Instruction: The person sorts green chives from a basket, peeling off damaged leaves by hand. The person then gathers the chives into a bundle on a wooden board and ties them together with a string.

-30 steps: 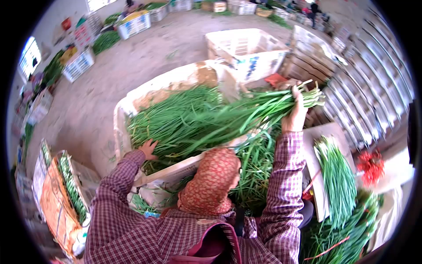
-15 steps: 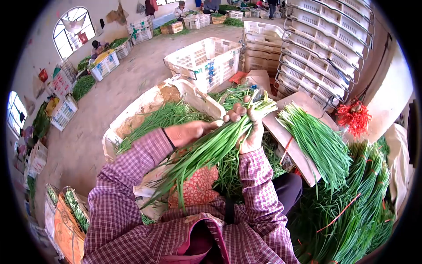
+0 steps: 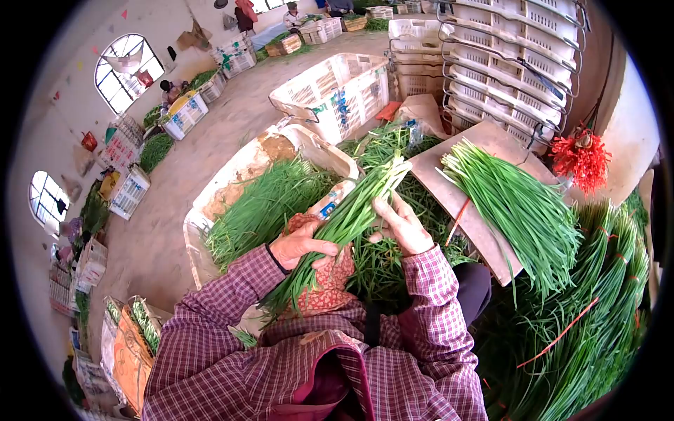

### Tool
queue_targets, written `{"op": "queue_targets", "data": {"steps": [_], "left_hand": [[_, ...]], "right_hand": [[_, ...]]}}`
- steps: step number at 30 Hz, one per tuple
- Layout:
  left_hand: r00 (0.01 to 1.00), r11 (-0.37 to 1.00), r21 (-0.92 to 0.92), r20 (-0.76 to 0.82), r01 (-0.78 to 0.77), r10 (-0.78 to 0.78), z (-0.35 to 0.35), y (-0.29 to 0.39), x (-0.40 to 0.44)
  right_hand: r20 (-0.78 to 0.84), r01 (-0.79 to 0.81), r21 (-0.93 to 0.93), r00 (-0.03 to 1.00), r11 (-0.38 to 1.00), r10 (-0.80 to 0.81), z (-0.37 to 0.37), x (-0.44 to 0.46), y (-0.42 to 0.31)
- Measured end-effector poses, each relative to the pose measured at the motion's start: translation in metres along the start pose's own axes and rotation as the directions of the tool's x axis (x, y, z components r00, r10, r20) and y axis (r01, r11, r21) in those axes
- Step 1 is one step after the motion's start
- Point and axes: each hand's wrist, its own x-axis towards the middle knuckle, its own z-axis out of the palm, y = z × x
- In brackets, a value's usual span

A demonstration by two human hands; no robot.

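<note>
A loose bunch of garlic chives (image 3: 357,207) lies slantwise in front of me, its pale stem ends up and to the right, its green leaves hanging toward my lap. Round the leafy lower part, my left hand (image 3: 303,245) is closed, thumb on top. My right hand (image 3: 406,228) is at the bunch's right edge, its bent fingers pinching at the stems; what exactly lies between the fingertips is partly hidden. To the right, a larger sorted pile of chives (image 3: 516,210) rests on a slanted board (image 3: 435,165).
A white crate (image 3: 200,231) of loose chives stands at my left, another crate (image 3: 337,91) behind it. Tall stacked crates (image 3: 502,77) rise at the back right. Red ties (image 3: 581,163) hang near tied chive bundles (image 3: 597,295). Other people sit farther off along the wall.
My left hand has closed round the leaves. The right hand has shifted from gripping round the stems to the bunch's right side, lower down. The view has turned slightly.
</note>
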Motion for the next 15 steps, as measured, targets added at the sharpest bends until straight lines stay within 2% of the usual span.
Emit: {"op": "queue_targets", "data": {"steps": [1,3,5,7,8,9,11,13,15], "left_hand": [[1.0,1.0,0.004,0.0,0.007,-0.007,0.002,0.0,0.0],[1.0,1.0,-0.029,-0.006,0.013,-0.013,0.003,0.002,0.0],[1.0,0.999,0.021,-0.013,0.027,-0.027,-0.001,0.003,0.001],[0.998,0.997,0.077,-0.057,0.024,-0.02,0.001,0.009,-0.002],[0.996,0.997,0.063,-0.082,0.038,-0.033,-0.001,0.009,-0.004],[0.996,0.997,0.06,-0.082,0.041,-0.036,-0.005,0.008,-0.005],[0.997,0.992,0.121,-0.074,0.04,-0.031,-0.018,0.006,-0.009],[0.999,0.989,0.144,-0.051,0.025,-0.018,-0.031,0.004,-0.015],[0.986,0.963,0.268,-0.159,-0.004,0.049,-0.034,0.007,-0.022]], "right_hand": [[-0.003,0.002,0.007,1.0,1.0,-0.002,-0.001,-0.004,-0.004],[0.048,0.098,-0.176,0.995,0.98,-0.09,-0.007,-0.007,-0.008],[0.009,0.155,-0.201,0.988,0.967,-0.156,-0.014,-0.008,-0.004],[0.048,0.176,-0.349,0.984,0.921,-0.17,-0.024,-0.007,-0.005],[-0.041,0.161,-0.39,0.981,0.907,-0.192,-0.027,-0.01,-0.005],[-0.046,0.123,-0.489,0.985,0.863,-0.166,-0.037,-0.009,-0.007],[-0.102,0.139,-0.523,0.97,0.841,-0.223,-0.048,-0.01,-0.007],[-0.154,0.262,-0.657,0.872,0.707,-0.466,-0.066,-0.01,-0.009],[-0.332,0.188,-0.633,0.811,0.751,-0.482,-0.085,-0.013,-0.012]]}}
